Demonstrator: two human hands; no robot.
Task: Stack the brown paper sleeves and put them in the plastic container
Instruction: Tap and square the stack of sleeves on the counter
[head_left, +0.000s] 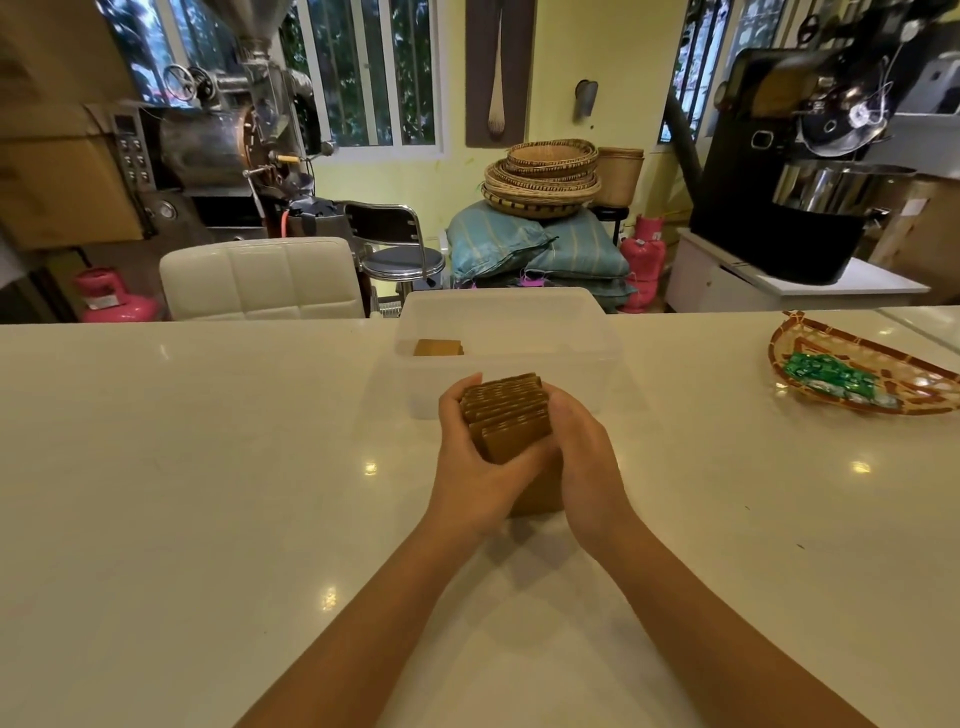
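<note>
Both hands clasp the sleeve stack, just short of the container.

I see my left hand (475, 462) and right hand (584, 457) grasping the brown paper sleeves (506, 415) by their side edges above the table (182, 467). I judge them light, stiff, prone to fanning. Long axis runs 6 to 12 o'clock, toward the plastic container (602, 353).
</note>
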